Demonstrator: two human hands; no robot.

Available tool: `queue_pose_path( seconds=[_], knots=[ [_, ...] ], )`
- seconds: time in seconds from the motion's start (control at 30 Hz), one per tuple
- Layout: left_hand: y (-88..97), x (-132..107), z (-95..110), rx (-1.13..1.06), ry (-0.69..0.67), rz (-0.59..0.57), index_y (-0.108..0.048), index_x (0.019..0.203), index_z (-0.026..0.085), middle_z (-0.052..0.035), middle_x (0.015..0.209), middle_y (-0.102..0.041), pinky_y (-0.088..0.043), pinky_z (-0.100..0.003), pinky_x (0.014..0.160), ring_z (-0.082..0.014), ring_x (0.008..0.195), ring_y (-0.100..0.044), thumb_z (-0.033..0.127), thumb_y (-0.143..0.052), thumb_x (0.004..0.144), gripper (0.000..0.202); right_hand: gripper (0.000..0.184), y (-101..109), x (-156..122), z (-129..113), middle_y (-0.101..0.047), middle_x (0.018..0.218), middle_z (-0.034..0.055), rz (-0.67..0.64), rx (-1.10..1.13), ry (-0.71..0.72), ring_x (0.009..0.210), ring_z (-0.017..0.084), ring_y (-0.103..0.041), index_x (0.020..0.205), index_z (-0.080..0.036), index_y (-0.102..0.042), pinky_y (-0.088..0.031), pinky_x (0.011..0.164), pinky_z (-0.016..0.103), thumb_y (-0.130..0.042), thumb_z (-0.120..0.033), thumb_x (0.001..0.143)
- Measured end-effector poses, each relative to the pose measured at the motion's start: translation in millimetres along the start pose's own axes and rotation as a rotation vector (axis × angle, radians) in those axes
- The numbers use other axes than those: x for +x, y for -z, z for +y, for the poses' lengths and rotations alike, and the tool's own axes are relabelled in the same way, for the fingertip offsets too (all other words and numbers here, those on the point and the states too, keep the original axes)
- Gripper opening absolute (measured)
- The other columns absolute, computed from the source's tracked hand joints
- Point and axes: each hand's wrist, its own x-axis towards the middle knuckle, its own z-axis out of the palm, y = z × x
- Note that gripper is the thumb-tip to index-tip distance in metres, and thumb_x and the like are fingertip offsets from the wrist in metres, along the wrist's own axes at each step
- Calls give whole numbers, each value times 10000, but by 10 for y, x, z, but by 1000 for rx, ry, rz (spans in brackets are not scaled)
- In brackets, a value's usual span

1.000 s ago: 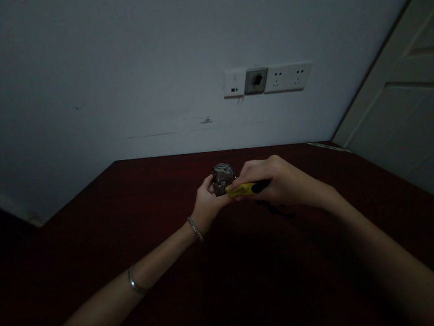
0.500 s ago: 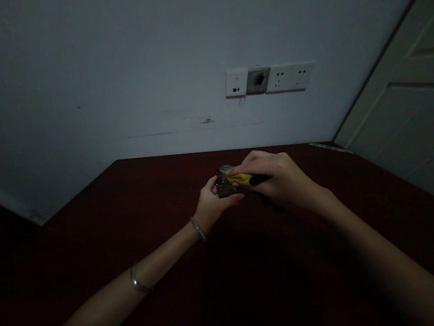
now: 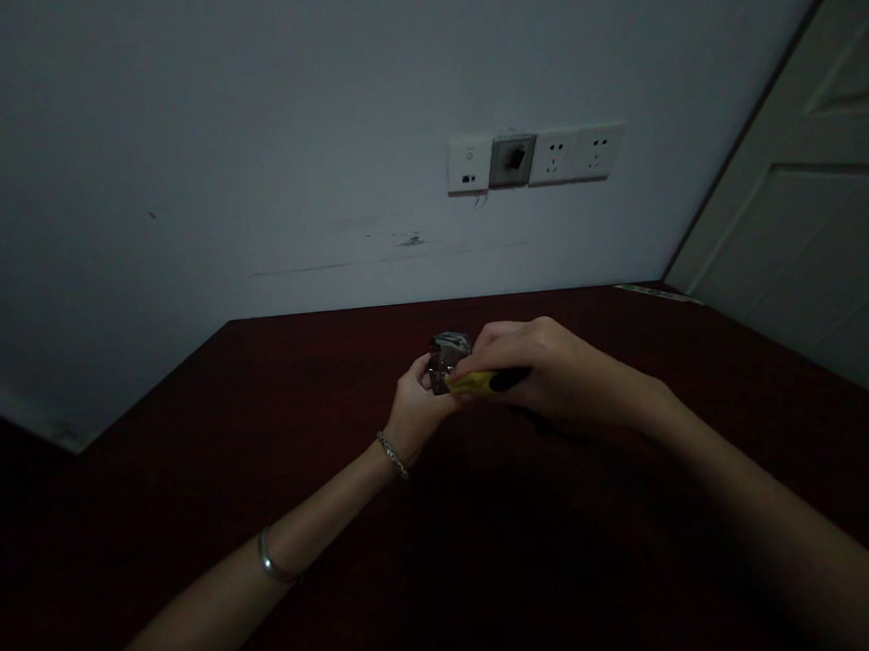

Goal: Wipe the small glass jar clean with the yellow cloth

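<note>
My left hand [image 3: 416, 407] is closed around a small shiny metal part [image 3: 446, 353], held just above the dark red table [image 3: 318, 375]. My right hand [image 3: 551, 372] grips a tool with a yellow and black handle [image 3: 484, 382], its fingers wrapped over it. The tool's front end meets the metal part; its tip is hidden between the two hands. A chain bracelet and a bangle sit on my left wrist and forearm.
A white wall stands behind the table with a row of sockets and a grey switch plate [image 3: 534, 158]. A pale door [image 3: 811, 236] is at the right. The room is dim.
The right hand with the tool has dropped slightly and turned, and the metal part now shows above the tool rather than beneath it.
</note>
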Motion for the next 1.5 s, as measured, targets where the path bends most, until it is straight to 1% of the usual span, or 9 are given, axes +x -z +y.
queue_pose_path(
  seconds=[0.1,0.17,0.3,0.43,0.67,0.8,0.93,1.03,1.5],
  knots=[
    [-30,-25,31,3,25,-3,-581,978,119,-38,865,-686,-522,-255,677,-143,759,-642,79,-824,464,571,228,-16,3,23,-698,867,60,168,-66,12,812,156,-605,1021,-166,-712,-493,683,245,-620,-92,826],
    [-48,-31,42,4,22,-5,-583,970,120,-34,860,-678,-519,-257,691,-139,766,-638,81,-825,468,558,232,-40,7,44,-687,852,68,199,-110,38,815,165,-586,1007,-148,-712,-487,669,251,-598,-68,821],
    [-63,-16,38,16,33,18,-583,945,129,-19,845,-669,-513,-262,676,-139,757,-631,58,-811,462,539,263,-79,15,59,-668,878,64,117,-105,46,838,172,-555,1000,-160,-703,-483,694,274,-567,-38,810],
    [-53,-12,26,64,28,51,-583,905,140,-3,828,-669,-508,-259,678,-138,757,-629,-3,-778,434,529,328,-63,13,38,-638,923,82,27,-56,21,840,171,-555,1093,-160,-679,-486,729,289,-589,-40,802],
    [-25,-12,6,71,12,26,-575,957,133,-57,908,-695,-520,-299,774,-165,817,-650,73,-818,437,577,270,-22,13,-49,-644,890,90,-103,-46,-36,760,150,-589,1015,-122,-711,-484,677,264,-601,-20,791],
    [-20,-24,52,34,33,1,-572,951,127,-48,877,-686,-537,-279,708,-146,758,-641,91,-826,454,560,249,4,5,-58,-668,885,76,-49,-46,-37,772,149,-604,1014,-151,-715,-493,688,259,-606,-53,813],
    [-23,-75,109,-3,110,-57,-550,1022,121,-30,823,-659,-549,-282,619,-120,647,-618,150,-830,523,573,186,62,-31,58,-702,871,75,163,-130,-66,779,173,-627,993,-168,-723,-506,681,278,-658,-165,819],
    [-19,-101,126,1,116,-74,-541,1043,120,-32,822,-655,-550,-284,616,-120,640,-620,150,-844,513,611,194,79,-55,203,-717,897,78,244,-179,-131,773,186,-646,1009,-184,-717,-513,681,302,-648,-202,829],
    [-6,-110,228,-6,144,-99,-525,1054,109,-17,800,-640,-555,-274,583,-109,598,-621,161,-842,525,618,225,-129,-77,584,-732,949,84,143,-157,-224,828,203,-667,1039,-153,-691,-519,768,357,-627,-244,843]
  ],
)
